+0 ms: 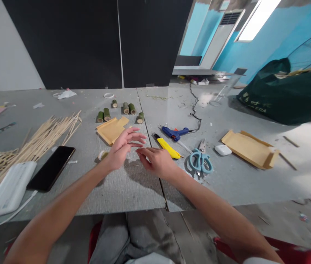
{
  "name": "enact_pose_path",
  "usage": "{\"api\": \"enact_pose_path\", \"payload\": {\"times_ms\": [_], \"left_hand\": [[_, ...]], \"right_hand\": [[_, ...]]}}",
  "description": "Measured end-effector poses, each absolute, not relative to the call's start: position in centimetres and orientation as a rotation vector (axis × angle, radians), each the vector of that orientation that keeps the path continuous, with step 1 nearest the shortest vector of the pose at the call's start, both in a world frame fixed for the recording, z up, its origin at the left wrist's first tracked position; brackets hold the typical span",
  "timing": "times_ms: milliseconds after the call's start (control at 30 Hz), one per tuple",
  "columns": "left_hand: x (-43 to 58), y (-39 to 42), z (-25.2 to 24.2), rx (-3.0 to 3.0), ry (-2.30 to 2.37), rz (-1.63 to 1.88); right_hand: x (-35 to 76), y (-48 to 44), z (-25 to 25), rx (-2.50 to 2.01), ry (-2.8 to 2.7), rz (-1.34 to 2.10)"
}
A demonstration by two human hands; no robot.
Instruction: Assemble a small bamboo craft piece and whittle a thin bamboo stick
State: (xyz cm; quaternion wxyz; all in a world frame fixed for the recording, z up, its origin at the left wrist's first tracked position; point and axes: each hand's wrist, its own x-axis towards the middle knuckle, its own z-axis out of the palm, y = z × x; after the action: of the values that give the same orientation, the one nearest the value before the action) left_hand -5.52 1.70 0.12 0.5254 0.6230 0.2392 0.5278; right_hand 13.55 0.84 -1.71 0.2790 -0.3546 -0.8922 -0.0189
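Observation:
My left hand (122, 149) hovers above the grey table with its fingers stretched out and slightly apart, holding nothing. Close beside it, my right hand (158, 161) has thumb and fingertips drawn together; whatever may be between them is hidden. A small round piece (103, 155) lies partly behind my left wrist. Beyond that hand is a kraft cardboard tray (111, 131). To the right of my right hand lie a yellow utility knife (168, 147), a blue hot glue gun (175, 133) and light-blue scissors (200, 161).
Several short green bamboo pieces (126, 107) stand or lie farther back. At left are a bundle of thin sticks (44, 137), a black phone (51, 168) and a white power bank (10, 190). Rightward are a white case (223, 150), another cardboard tray (250, 148) and a dark green bag (284, 93).

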Motion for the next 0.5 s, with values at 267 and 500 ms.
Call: {"api": "enact_pose_path", "payload": {"times_ms": [267, 500], "left_hand": [[-5.9, 1.7, -0.6, 1.728, 0.668, 1.062], [-5.9, 1.5, -0.1, 1.723, 0.642, 0.988]], "right_hand": [[14.2, 0.5, -0.6, -0.954, -2.467, -0.314], [14.2, 1.1, -0.9, -0.943, -2.291, -0.042]]}}
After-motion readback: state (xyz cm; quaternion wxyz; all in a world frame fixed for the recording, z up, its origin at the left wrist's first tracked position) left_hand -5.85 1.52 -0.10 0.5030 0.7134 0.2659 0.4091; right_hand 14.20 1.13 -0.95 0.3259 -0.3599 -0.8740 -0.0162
